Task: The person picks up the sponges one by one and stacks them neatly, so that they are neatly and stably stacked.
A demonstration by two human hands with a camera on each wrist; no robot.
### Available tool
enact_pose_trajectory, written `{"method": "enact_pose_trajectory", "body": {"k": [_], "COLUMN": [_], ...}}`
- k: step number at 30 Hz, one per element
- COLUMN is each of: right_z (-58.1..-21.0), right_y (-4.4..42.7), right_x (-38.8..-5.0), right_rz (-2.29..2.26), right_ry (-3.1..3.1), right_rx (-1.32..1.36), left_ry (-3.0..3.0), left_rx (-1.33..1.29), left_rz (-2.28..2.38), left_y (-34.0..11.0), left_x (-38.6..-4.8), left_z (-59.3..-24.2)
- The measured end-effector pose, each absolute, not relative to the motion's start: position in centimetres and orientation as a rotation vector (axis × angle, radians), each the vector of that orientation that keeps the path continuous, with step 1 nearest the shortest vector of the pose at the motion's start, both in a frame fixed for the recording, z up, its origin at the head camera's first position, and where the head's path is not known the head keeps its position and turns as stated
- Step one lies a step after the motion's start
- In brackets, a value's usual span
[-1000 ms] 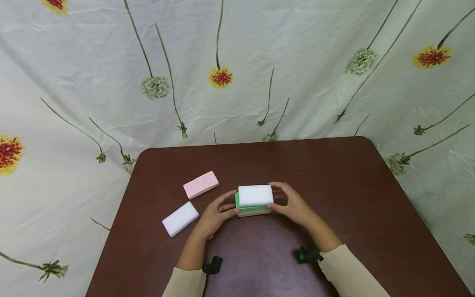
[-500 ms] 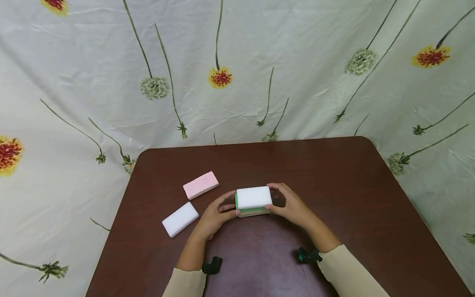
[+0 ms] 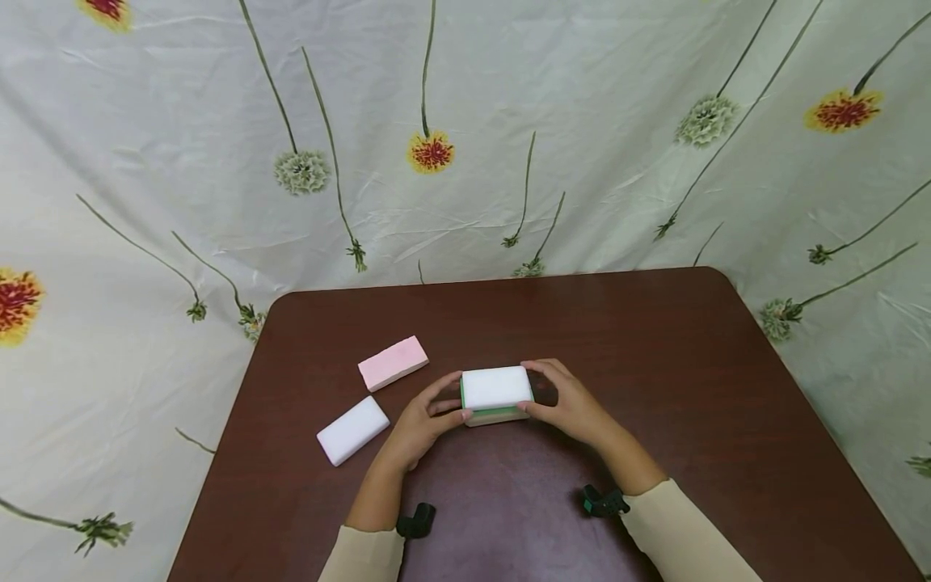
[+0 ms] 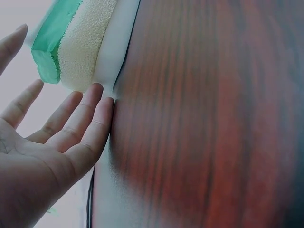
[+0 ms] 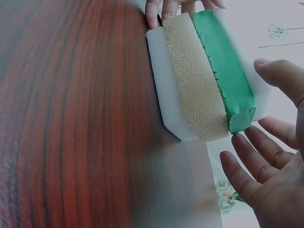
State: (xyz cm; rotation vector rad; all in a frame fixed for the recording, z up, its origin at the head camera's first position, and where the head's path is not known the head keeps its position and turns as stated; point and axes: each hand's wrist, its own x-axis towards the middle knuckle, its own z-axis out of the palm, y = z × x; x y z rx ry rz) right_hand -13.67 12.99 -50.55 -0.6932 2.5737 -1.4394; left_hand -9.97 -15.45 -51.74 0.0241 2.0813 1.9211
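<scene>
A stack of blocks stands on the table, with a white block at the bottom [image 5: 166, 85], a beige porous sponge [image 5: 197, 80], a green block with a jagged edge [image 5: 228, 66] and a white block on top [image 3: 498, 388]. My right hand [image 3: 578, 408] holds the top block at its right end, thumb at the front and index finger at the back. At the stack's left end is my left hand [image 3: 422, 424]. Its fingers [image 4: 76, 114] are fairly straight, with fingertips at the ends of the green block and the sponge.
Left of the stack, a pink block [image 3: 393, 364] and another white block [image 3: 353, 431] lie flat on the brown table [image 3: 655, 339]. A flower-printed cloth [image 3: 480, 97] hangs behind the table. Black wrist devices sit on both arms.
The top white block has shifted slightly left and toward me with my right hand, and now covers the green block more evenly. My left hand has stayed nearly still.
</scene>
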Motion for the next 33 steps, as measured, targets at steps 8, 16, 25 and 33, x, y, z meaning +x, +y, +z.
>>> {"method": "enact_pose_trajectory", "body": {"k": [8, 16, 25, 33], "right_z": [-50.73, -51.11, -51.29, -51.49], "right_y": [12.98, 13.05, 13.1, 13.08], "right_x": [-13.55, -13.68, -13.63, -13.5], "right_rz": [-1.492, -1.649, -1.661, -1.728], "right_ry": [2.552, 2.444, 2.415, 2.376], "right_rx": [-0.721, -0.721, -0.708, -0.726], "left_ry": [2.097, 2.108, 2.117, 2.12], "left_rx": [0.024, 0.014, 0.008, 0.012], "left_rz": [1.919, 1.903, 1.899, 1.901], "left_y": [-15.45, -15.49, -15.45, -15.36], "left_x": [-9.92, -9.89, -9.91, -9.86], "left_z": [-51.87, -51.88, -51.97, -51.82]}}
